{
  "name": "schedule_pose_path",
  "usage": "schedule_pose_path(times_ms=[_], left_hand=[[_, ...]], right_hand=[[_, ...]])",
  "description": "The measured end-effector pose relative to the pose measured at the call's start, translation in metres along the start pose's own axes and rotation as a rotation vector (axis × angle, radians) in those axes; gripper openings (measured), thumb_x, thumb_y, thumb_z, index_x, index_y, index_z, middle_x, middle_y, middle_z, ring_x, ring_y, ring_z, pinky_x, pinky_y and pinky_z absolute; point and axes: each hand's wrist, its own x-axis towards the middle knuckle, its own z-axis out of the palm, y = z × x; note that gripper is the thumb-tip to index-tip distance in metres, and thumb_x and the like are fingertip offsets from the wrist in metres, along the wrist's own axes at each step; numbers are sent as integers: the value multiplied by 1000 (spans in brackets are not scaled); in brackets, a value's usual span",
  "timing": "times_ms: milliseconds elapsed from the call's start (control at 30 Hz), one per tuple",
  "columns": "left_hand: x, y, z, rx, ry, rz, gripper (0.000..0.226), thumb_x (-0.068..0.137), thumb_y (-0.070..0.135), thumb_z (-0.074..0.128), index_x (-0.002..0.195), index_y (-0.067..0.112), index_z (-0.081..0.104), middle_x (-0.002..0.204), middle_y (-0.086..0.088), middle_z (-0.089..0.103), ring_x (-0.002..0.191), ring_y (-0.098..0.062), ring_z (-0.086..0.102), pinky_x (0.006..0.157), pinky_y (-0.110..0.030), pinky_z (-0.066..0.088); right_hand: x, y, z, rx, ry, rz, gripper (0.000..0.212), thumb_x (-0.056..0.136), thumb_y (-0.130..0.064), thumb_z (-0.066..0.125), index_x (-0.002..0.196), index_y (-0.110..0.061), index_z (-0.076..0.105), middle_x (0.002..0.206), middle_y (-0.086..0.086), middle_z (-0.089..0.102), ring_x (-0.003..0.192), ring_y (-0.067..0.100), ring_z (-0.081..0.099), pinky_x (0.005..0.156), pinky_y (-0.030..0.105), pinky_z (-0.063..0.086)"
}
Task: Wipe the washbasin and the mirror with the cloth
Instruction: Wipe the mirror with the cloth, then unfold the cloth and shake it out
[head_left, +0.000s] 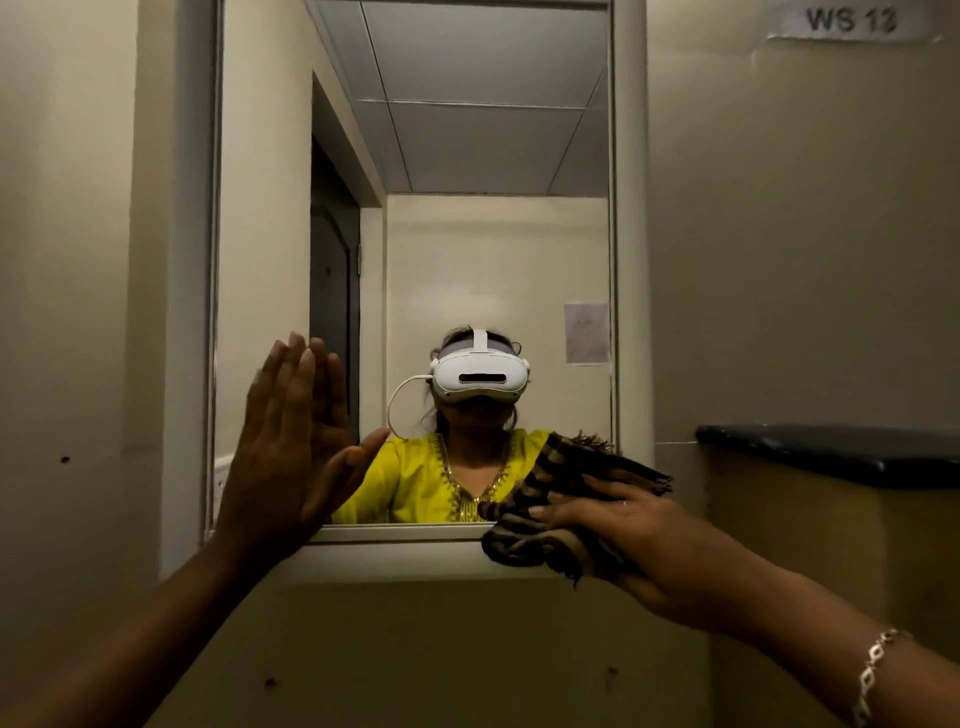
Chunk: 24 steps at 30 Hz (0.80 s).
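A tall mirror in a pale frame hangs on the wall straight ahead. My left hand lies flat against the glass near its lower left corner, fingers apart and pointing up. My right hand presses a bunched brown striped cloth onto the mirror's lower right corner and bottom frame. The cloth's fringe spills over the frame edge. The washbasin is out of view.
A dark countertop edge juts from the wall at the right, close to my right hand. A paper label is stuck high on the right wall. The mirror reflects a person in yellow with a white headset, and a dark doorway.
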Motion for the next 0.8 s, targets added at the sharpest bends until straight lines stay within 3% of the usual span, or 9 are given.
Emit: schedule_pose_path(times_ms=[100,233,400,467,567,633,700,733,800], left_hand=[[5,11,2,-60,-9,4,83,98,65,20,147,-3,16,155,-25,21,152,-6,-4,123,-23,6],[8,18,0,-87,-26,-1,82,98,65,21,147,0,16,155,-25,22,151,-4,-3,123,-23,8],[15,31,-2,-117,-41,-18,84,99,64,22,146,-5,19,153,-29,24,150,-2,-5,120,-45,24],[21,40,-4,-143,-55,-23,83,99,65,22,146,-3,19,153,-26,24,150,-3,-4,120,-42,24],[29,61,-9,-233,-132,-31,81,95,69,25,145,6,25,150,-17,29,146,-21,16,107,-46,34],[36,80,-18,-398,-210,-84,81,87,75,34,142,16,34,146,-5,38,137,-16,36,103,-32,40],[43,97,-29,-628,-308,-170,66,77,69,51,130,33,40,131,24,50,118,19,49,88,0,43],[45,103,-34,-741,-356,-223,62,71,67,56,125,40,41,114,35,59,109,27,51,80,5,44],[49,107,-40,-929,-441,-354,67,58,73,65,115,41,51,104,33,68,104,16,61,77,-3,51]], right_hand=[[-6,-2,4,165,50,84,43,85,-48,40,127,-40,43,124,-16,53,110,-3,49,91,17,45],[-10,-10,13,361,183,154,37,79,-58,37,109,-41,50,96,-11,62,81,6,57,65,22,49],[-7,-22,-10,796,210,323,27,84,-46,52,110,-40,49,110,-11,60,97,0,57,77,15,49],[-6,-28,-24,945,220,368,29,79,-36,50,107,-40,49,108,-11,59,94,0,59,74,12,49],[-5,-37,-40,1078,284,429,29,71,-33,48,100,-39,53,100,-8,62,94,10,60,77,23,54],[-2,-42,-46,1161,292,449,31,72,-34,50,102,-32,58,103,1,66,99,20,62,88,36,53],[2,-48,-50,1279,264,473,36,74,-34,52,107,-22,61,106,8,68,101,26,64,90,42,52],[4,-52,-52,1342,241,484,36,75,-33,52,107,-18,61,104,9,70,99,26,65,86,40,54],[8,-61,-55,1453,193,489,35,78,-30,51,107,-13,61,100,10,71,96,27,67,79,35,57]])
